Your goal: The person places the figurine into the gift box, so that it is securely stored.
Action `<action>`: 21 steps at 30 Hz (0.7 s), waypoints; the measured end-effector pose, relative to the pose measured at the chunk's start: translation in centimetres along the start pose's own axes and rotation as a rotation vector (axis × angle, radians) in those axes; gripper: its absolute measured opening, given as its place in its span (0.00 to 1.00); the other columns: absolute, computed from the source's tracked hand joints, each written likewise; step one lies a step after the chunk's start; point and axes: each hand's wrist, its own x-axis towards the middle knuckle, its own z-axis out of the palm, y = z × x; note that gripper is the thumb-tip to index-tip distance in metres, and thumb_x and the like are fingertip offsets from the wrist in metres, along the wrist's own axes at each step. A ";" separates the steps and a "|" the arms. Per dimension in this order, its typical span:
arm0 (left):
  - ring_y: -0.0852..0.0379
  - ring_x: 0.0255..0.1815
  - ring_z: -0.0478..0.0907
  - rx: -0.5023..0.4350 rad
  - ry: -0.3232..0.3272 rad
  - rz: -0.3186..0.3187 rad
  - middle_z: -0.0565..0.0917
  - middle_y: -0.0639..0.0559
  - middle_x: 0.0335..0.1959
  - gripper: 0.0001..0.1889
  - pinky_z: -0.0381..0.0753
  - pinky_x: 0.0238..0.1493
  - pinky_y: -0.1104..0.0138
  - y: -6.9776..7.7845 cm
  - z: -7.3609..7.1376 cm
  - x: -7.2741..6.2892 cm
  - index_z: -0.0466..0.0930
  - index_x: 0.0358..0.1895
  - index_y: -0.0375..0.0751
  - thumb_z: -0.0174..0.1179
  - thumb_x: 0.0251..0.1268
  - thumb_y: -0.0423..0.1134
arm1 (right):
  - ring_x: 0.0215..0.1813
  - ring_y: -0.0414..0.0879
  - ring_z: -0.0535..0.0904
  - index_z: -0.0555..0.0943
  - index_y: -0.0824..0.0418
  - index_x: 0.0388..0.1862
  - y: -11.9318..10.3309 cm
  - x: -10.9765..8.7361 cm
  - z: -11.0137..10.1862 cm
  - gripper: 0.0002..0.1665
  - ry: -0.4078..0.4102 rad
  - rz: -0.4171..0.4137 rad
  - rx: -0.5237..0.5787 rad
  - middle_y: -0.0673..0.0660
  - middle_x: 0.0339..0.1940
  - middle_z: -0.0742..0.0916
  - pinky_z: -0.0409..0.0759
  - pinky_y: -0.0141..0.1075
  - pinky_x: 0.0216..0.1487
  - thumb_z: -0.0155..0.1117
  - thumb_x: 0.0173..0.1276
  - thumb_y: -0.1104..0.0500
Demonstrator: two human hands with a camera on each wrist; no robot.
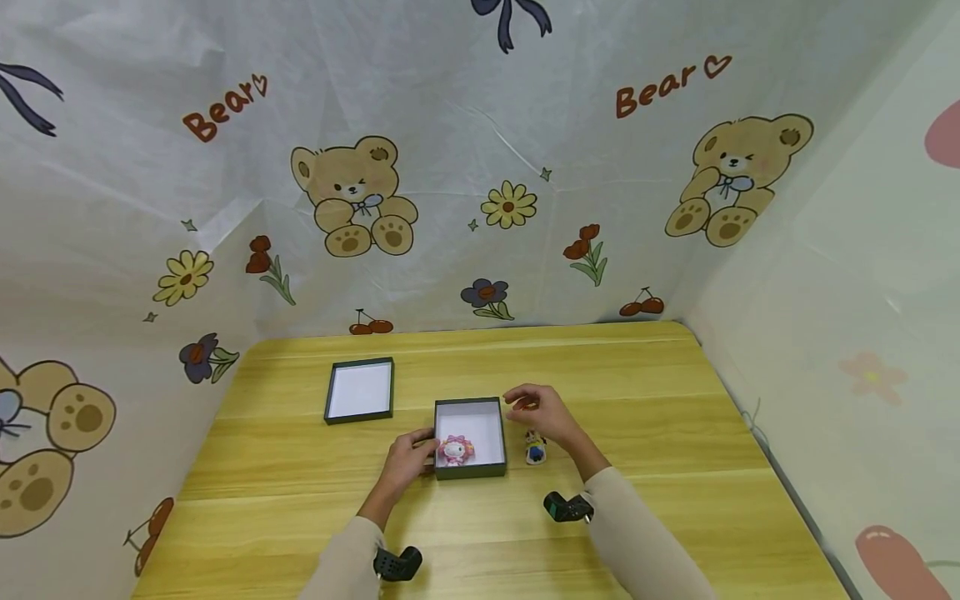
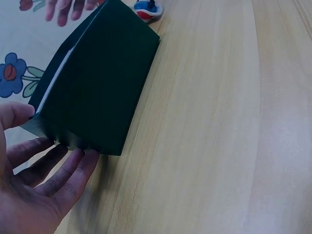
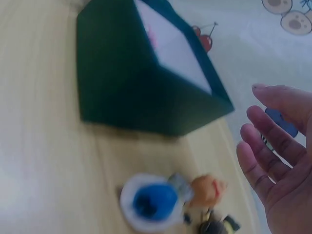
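Observation:
A dark green open box (image 1: pixel 471 472) with a white inside stands on the table. Inside it, at the near left corner, sits a pink and white kitten figurine (image 1: pixel 455 451). My left hand (image 1: pixel 411 457) grips the box's left side, thumb at the rim and fingertips against the outer wall (image 2: pixel 73 139). My right hand (image 1: pixel 546 412) hovers by the box's far right corner, its fingers (image 3: pixel 280 136) loosely bent with nothing between them. Below it, right of the box, is a small figurine (image 1: pixel 535 450) with a blue part and a white base. Another small dark and yellow toy (image 3: pixel 217 225) is partly cut off.
To the left and farther back lies the dark green box lid (image 1: pixel 360 390), white inside facing up. The wooden table (image 1: pixel 600 358) meets a printed cloth (image 1: pixel 450 167) with bears and flowers behind it. Black wrist cameras (image 1: pixel 567 507) are strapped over both sleeves.

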 end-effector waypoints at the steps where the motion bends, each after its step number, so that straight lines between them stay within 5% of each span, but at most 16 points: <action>1: 0.44 0.49 0.80 -0.001 0.002 -0.002 0.77 0.29 0.55 0.23 0.85 0.42 0.59 0.0 0.0 0.0 0.69 0.62 0.22 0.53 0.71 0.35 | 0.45 0.61 0.78 0.79 0.75 0.50 -0.2 -0.4 -0.2 0.16 -0.001 0.000 -0.002 0.72 0.48 0.81 0.80 0.33 0.39 0.64 0.64 0.70; 4: 0.45 0.48 0.81 -0.005 0.005 -0.004 0.77 0.29 0.55 0.23 0.85 0.42 0.59 0.0 0.0 0.0 0.69 0.62 0.22 0.53 0.71 0.36 | 0.44 0.61 0.77 0.79 0.75 0.49 -0.1 -1.3 -0.8 0.15 0.004 0.019 0.007 0.74 0.47 0.81 0.80 0.33 0.39 0.64 0.64 0.71; 14: 0.46 0.48 0.80 -0.018 -0.003 0.000 0.77 0.29 0.54 0.23 0.85 0.42 0.59 -0.1 0.0 0.0 0.69 0.62 0.22 0.53 0.70 0.35 | 0.39 0.48 0.76 0.81 0.71 0.47 6.5 -2.9 -0.8 0.16 0.123 0.123 -0.064 0.64 0.42 0.84 0.77 0.34 0.38 0.69 0.60 0.67; 21: 0.45 0.48 0.80 -0.017 0.000 -0.005 0.78 0.29 0.54 0.23 0.85 0.42 0.58 0.1 0.0 -0.1 0.69 0.62 0.22 0.53 0.71 0.36 | 0.39 0.48 0.74 0.83 0.65 0.47 7.6 -3.4 0.1 0.17 0.190 0.155 -0.104 0.56 0.39 0.80 0.75 0.34 0.37 0.72 0.56 0.68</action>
